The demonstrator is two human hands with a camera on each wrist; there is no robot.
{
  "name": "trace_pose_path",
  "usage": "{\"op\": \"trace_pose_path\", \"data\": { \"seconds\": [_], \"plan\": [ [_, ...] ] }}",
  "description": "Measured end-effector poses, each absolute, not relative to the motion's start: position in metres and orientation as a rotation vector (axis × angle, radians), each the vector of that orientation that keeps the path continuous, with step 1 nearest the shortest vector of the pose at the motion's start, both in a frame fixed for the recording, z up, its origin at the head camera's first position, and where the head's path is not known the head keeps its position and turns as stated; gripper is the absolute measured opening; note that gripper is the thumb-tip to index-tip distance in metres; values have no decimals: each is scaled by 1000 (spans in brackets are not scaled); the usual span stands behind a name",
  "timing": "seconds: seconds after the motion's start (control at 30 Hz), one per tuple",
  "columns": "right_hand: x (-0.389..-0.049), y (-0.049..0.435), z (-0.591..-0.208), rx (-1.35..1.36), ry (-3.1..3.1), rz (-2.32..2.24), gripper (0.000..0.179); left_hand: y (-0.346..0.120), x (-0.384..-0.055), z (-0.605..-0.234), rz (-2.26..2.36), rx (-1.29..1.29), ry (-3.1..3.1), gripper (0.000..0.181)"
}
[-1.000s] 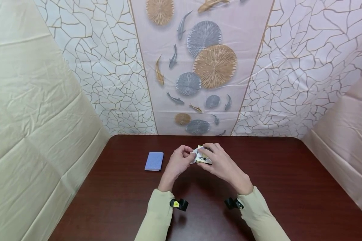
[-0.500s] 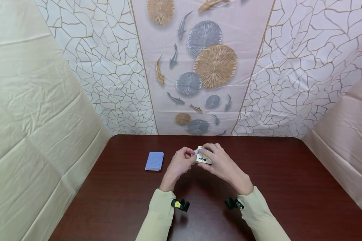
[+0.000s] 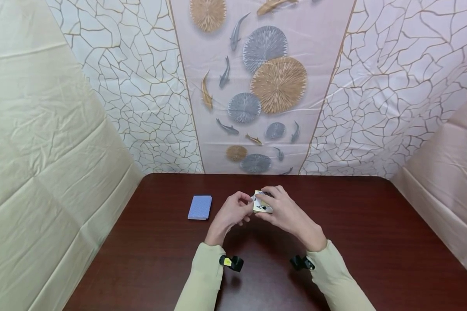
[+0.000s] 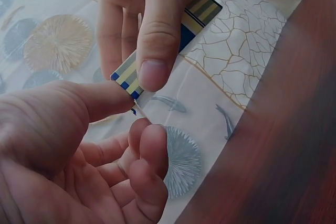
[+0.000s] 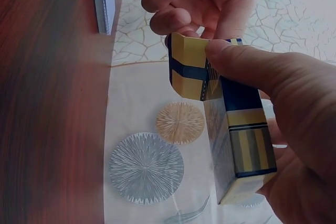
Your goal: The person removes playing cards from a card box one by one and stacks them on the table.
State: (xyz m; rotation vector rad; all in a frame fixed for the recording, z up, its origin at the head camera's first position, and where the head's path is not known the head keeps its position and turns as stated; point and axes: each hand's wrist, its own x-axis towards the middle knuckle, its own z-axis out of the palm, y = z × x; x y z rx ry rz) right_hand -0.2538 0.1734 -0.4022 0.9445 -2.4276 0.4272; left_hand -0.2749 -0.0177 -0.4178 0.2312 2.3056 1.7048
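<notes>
A playing card box (image 3: 262,206) with an ace printed on its face is in my right hand (image 3: 286,209), near the table's back. Seen from the right wrist, the box (image 5: 247,135) has blue, yellow and striped sides, and its end flap (image 5: 189,66) stands folded out. My right thumb presses one side while the fingers lie behind. My left hand (image 3: 233,211) pinches the flap end between thumb and curled fingers. In the left wrist view the left thumb (image 4: 100,98) is against the box's striped corner, the fingertips (image 4: 152,145) right at the flap's thin edge.
A stack of blue-backed playing cards (image 3: 200,207) lies on the dark reddish-brown table (image 3: 148,255), left of the hands. A patterned cloth (image 3: 218,142) hangs behind the table's back edge. Pale cloth walls flank both sides.
A white flap part that showed between my left fingers and the box is now mostly hidden. The left fingers have shifted slightly at the box's end; the right hand keeps its hold.
</notes>
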Motion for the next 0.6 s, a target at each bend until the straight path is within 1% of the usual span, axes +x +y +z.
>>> {"op": "trace_pose_path", "data": {
  "seconds": [0.23, 0.6],
  "plan": [
    [-254, 172, -404, 940, -2412, 421, 49, -17, -277, -422, 1723, 212, 2281, 23],
    [-255, 171, -405, 943, -2404, 403, 49, -19, -275, -419, 1724, 227, 2294, 21]
  ]
}}
